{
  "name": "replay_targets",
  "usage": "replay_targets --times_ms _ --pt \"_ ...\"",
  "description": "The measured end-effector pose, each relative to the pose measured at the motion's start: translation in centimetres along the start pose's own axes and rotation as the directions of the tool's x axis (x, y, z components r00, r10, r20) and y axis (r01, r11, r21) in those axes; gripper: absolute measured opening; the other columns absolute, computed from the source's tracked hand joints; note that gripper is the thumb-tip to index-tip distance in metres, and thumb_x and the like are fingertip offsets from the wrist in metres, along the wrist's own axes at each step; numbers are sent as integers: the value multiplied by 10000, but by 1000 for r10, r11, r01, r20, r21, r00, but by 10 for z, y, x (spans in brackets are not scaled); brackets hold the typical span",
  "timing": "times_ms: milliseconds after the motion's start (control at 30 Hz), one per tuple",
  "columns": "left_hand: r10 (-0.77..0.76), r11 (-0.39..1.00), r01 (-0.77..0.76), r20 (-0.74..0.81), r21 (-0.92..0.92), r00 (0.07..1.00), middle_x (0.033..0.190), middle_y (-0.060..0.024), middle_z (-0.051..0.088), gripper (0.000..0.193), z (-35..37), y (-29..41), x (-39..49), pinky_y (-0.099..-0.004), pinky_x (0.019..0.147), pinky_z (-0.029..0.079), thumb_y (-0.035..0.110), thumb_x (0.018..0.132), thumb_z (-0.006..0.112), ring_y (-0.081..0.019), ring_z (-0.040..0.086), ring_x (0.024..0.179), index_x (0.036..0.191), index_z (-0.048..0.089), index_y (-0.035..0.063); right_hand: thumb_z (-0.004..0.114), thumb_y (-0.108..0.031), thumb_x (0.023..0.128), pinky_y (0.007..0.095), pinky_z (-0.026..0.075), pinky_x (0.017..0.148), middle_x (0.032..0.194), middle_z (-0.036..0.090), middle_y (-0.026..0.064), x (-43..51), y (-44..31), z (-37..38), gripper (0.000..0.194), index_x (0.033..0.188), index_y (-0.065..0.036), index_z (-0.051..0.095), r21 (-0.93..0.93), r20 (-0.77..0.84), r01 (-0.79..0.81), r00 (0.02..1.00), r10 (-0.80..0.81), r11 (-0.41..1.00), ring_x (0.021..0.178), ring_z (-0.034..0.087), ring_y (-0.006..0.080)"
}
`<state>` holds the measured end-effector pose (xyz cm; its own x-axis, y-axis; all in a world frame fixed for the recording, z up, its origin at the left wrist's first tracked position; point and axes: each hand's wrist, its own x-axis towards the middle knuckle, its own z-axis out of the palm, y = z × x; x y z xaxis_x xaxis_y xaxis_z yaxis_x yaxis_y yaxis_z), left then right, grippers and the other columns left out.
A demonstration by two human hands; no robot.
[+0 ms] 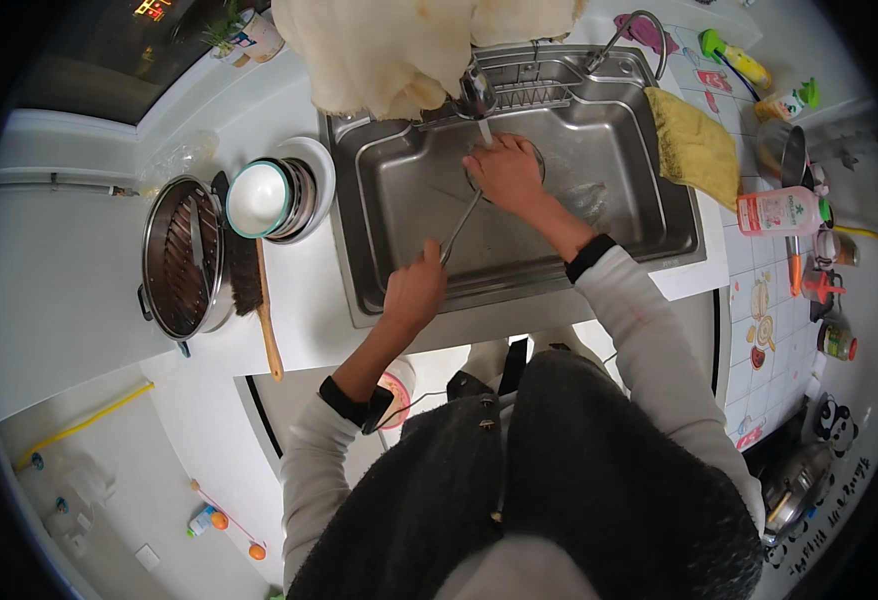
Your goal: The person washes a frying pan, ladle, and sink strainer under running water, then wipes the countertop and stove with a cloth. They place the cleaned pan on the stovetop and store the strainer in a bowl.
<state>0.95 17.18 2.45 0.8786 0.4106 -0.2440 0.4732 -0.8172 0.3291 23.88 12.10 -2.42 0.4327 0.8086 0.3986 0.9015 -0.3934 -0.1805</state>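
My left hand [415,289] grips the metal handle [460,229] of a long-handled utensil over the front left of the stainless steel sink [424,187]. The handle slopes up to a round head [538,161], perhaps a skimmer or strainer. My right hand [510,172] lies over that head and hides most of it; whether the fingers grip it, I cannot tell. A stream of water [485,132] runs from the faucet [475,94] onto the back of my right hand.
Left of the sink stand stacked bowls [259,199], a wooden-handled brush [268,330] and a metal pot [218,300]. A yellow cloth [694,146] drapes over the right rim. Beyond it sits a pink liquid bottle [780,210]. Pale cloth [379,52] hangs above the sink's back.
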Motion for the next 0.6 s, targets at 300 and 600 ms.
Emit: replay_targets --times_ms 300,600 --pt "-12 999 7 -113 -39 994 776 -204 616 211 11 0 -27 -490 508 496 31 801 496 -403 624 629 989 401 33 604 -437 850 328 481 586 869 673 103 53 42 -21 442 925 -13 701 318 804 -716 552 223 622 714 633 189" --pt "-144 967 116 -112 -227 983 775 -227 610 224 22 17 -18 -522 565 482 43 819 509 -443 596 638 1006 389 16 546 -325 934 347 552 732 965 649 87 44 49 -21 339 1103 -33 575 494 790 -470 593 152 -731 825 639 197"
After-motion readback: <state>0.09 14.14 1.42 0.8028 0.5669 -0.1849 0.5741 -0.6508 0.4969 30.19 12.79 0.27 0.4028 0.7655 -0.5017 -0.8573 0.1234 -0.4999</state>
